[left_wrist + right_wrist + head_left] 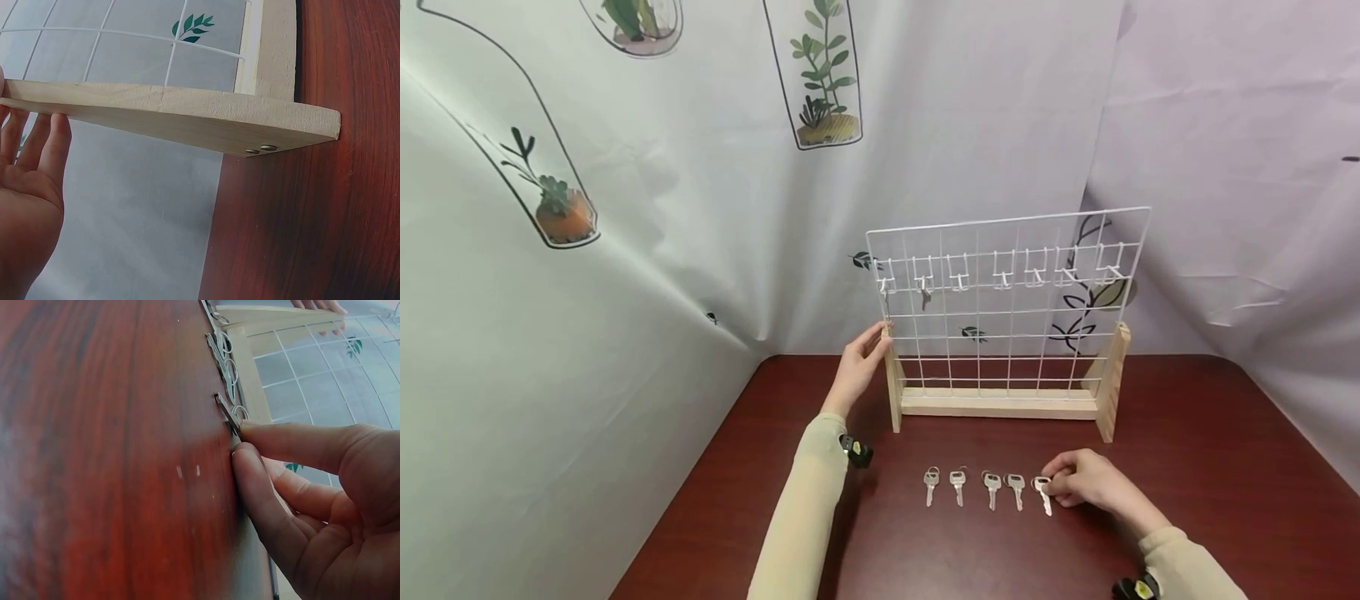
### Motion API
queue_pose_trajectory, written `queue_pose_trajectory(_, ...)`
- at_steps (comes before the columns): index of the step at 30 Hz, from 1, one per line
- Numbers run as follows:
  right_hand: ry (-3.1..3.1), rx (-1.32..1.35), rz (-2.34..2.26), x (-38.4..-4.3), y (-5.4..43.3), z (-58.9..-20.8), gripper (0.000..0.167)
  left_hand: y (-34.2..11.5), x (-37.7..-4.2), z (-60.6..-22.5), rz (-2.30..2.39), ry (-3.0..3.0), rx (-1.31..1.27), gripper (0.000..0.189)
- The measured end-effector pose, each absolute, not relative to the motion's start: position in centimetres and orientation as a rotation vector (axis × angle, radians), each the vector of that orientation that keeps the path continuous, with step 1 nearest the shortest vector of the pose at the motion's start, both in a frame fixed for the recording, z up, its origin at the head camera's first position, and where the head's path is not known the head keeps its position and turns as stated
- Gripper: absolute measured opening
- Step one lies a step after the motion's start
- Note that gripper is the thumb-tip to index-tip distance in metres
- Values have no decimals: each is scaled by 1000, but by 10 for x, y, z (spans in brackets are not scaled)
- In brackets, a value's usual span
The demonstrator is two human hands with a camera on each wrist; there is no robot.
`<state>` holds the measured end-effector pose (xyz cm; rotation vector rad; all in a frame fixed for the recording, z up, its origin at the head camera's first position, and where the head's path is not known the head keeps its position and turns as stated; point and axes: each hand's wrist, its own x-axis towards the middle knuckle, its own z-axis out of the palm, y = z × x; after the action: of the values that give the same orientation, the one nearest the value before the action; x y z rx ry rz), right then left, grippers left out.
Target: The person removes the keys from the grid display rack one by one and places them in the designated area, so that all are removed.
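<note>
In the head view my right hand point(1087, 479) pinches a silver key point(1047, 503) at the right end of a row of keys on the table. The right wrist view has thumb and forefinger on this key point(226, 410), which is tilted up at one end. My left hand point(856, 367) holds the left wooden side post point(893, 392) of a white wire grid rack point(1007, 333). In the left wrist view, fingers point(55, 140) lie against one face of the post point(169, 103), with the thumb mostly out of frame. Another key point(926, 298) hangs from a hook on the grid.
Several other keys with rings, such as one key point(931, 487), lie in line before the rack. White hooks point(1002, 281) run along the grid's upper part. The dark red table point(970, 558) meets a plant-printed white cloth point(700, 167) behind and at the sides.
</note>
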<state>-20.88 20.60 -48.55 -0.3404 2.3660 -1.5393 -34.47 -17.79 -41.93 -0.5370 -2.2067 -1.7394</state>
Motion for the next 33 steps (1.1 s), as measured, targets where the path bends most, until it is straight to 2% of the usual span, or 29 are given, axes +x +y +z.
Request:
queue_pose_trajectory(5,2376,-366,-1538,-211,207,-484,17,-180,-346,-419,-1767,-2208,-519,45)
queue_pose_trajectory(12,2360,-384,-1540,-208,207,-485,16,-176,-320,-395,-1765,-2207,-562,41)
queue_pose_trajectory(33,2215,-384,-1592,-209,219,-486,28,-174,-317,-394,-1696,-2240,-561,42)
